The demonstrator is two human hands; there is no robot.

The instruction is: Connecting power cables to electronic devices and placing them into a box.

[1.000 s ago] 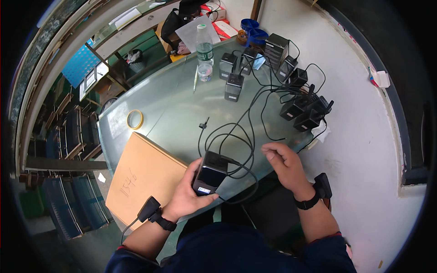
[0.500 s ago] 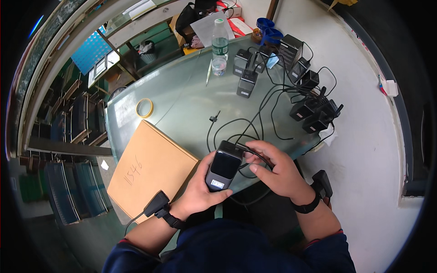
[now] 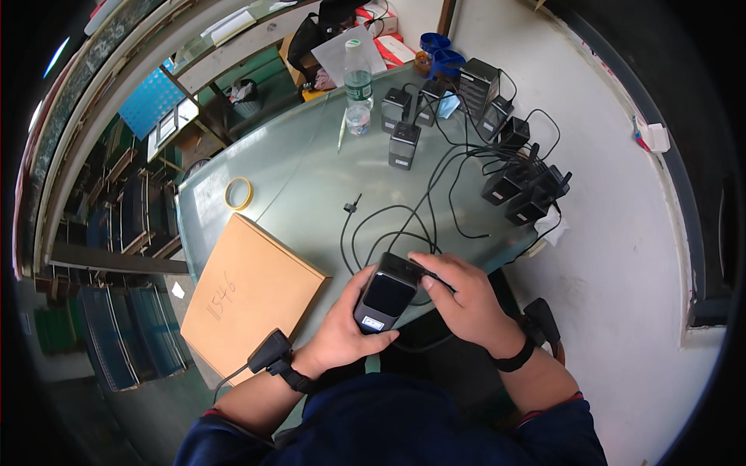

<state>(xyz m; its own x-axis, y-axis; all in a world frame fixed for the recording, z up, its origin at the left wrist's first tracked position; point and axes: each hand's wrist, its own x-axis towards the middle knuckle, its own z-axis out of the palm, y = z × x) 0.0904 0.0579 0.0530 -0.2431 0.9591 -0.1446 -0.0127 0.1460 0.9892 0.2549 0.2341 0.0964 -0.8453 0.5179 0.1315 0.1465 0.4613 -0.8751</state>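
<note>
A dark grey box-shaped device [image 3: 386,295] with a glossy black face and a small white label rests in my left hand [image 3: 339,330], whose fingers and thumb wrap its sides. At the device's upper right corner, my right hand [image 3: 466,303] pinches a black cable's plug end between thumb and fingers, close against the casing. My fingers partly hide that plug, so how far it sits in the device cannot be made out. Black cable [image 3: 396,208] lies in loops on the glass table [image 3: 287,179] just beyond the device.
Several similar dark devices [image 3: 404,146] with cables stand at the far right. A cardboard box [image 3: 252,291] lies left of my hands, a yellow tape roll [image 3: 238,193] beyond it. A plastic bottle [image 3: 358,81] and a pen [image 3: 342,130] are farther back. A white wall [image 3: 606,256] rises right.
My right hand has moved in closer to the device's upper right corner, its fingers now drawn together at the plug. The device has shifted slightly; my left hand keeps its hold.
</note>
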